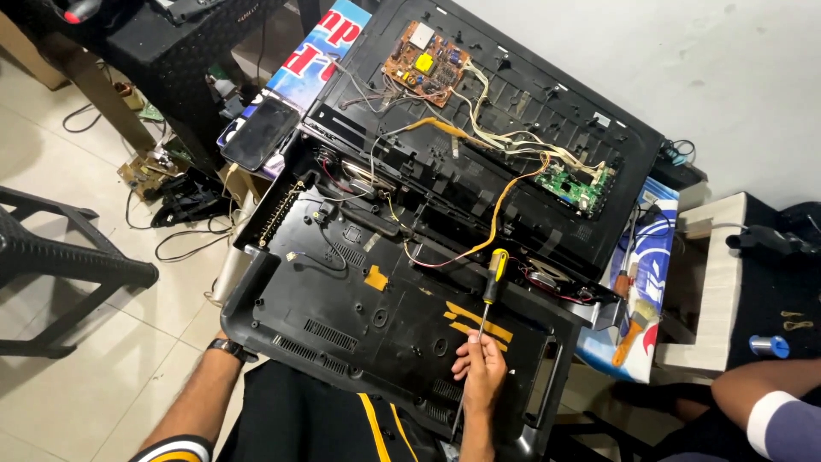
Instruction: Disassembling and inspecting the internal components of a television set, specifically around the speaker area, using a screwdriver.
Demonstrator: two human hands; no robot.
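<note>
Your right hand (481, 370) pinches with its fingers the thin metal shaft of the yellow-and-black-handled screwdriver (491, 287) over the black plastic back cover (342, 308), while your left hand is hidden under its edge, so I cannot tell its fingers.

Loose wires (479, 141) and a screwdriver (491, 287) crowd the back cover (342, 299) (bare plastic lower left).

We cannot see our left hand: it is hidden under the black plastic rear cover (376, 316), past the wristwatch (229, 348). The tip of the yellow-and-black-handled screwdriver (492, 282) disappears behind our right hand (481, 370). Another person's forearm (765, 402) is cut off by the right edge.
</note>
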